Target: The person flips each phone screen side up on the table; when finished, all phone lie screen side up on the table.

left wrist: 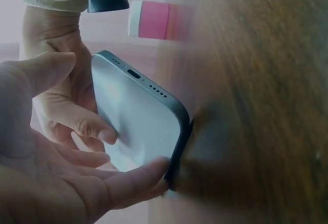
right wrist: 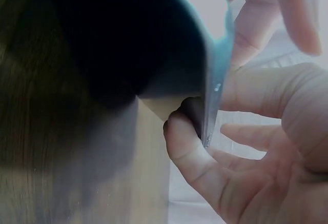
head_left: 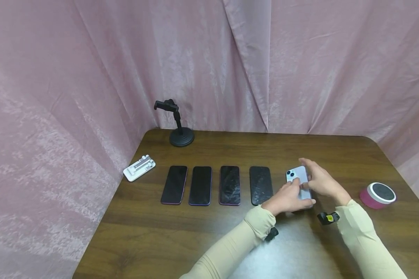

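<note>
A light blue smartphone (head_left: 302, 173) lies back up, lenses away from me, at the right end of a row of phones. In the left wrist view the smartphone (left wrist: 138, 111) is tilted, its charging-port edge raised off the table. My right hand (head_left: 322, 181) grips it along the right side. One right fingertip (right wrist: 182, 137) curls under the screen side, with the thumb over the back. My left hand (head_left: 288, 198) spans the near end, its fingers (left wrist: 138, 183) holding the opposite edge. The left thumb looks apart from the phone in the left wrist view.
Several dark phones, including one phone (head_left: 260, 185) beside my left hand, lie screen up in a row. A black phone stand (head_left: 181, 136) is at the back left. A white folding holder (head_left: 139, 168) lies at the left edge. A pink round container (head_left: 377, 195) sits at right.
</note>
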Demonstrator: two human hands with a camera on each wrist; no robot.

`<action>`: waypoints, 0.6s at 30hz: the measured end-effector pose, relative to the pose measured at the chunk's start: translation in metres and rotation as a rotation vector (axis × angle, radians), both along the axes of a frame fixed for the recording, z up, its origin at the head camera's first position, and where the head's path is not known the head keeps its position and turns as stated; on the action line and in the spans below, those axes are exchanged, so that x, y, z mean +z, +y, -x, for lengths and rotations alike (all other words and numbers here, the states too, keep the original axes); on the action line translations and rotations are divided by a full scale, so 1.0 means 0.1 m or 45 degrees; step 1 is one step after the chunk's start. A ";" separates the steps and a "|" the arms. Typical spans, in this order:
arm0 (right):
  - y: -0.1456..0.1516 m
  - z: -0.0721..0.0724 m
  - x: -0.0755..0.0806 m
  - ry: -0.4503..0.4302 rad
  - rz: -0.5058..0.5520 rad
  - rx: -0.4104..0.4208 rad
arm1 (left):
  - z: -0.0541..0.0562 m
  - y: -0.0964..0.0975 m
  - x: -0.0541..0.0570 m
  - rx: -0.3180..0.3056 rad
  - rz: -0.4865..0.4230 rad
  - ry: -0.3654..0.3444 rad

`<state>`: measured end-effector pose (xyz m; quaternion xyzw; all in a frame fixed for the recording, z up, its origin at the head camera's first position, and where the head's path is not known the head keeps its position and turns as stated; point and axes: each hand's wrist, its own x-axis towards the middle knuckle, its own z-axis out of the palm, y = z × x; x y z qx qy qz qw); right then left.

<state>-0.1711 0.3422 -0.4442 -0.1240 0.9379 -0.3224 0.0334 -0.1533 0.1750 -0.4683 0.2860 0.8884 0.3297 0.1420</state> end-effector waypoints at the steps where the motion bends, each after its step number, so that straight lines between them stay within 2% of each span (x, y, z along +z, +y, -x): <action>1: -0.01 0.00 0.00 -0.003 0.008 -0.005 | 0.00 0.00 0.00 0.009 -0.014 -0.008; 9: -0.08 -0.01 0.02 -0.006 0.056 -0.037 | -0.03 0.00 0.02 0.099 -0.067 -0.089; 18: -0.12 -0.01 0.06 -0.036 0.092 -0.051 | -0.02 0.00 0.01 0.156 -0.132 -0.108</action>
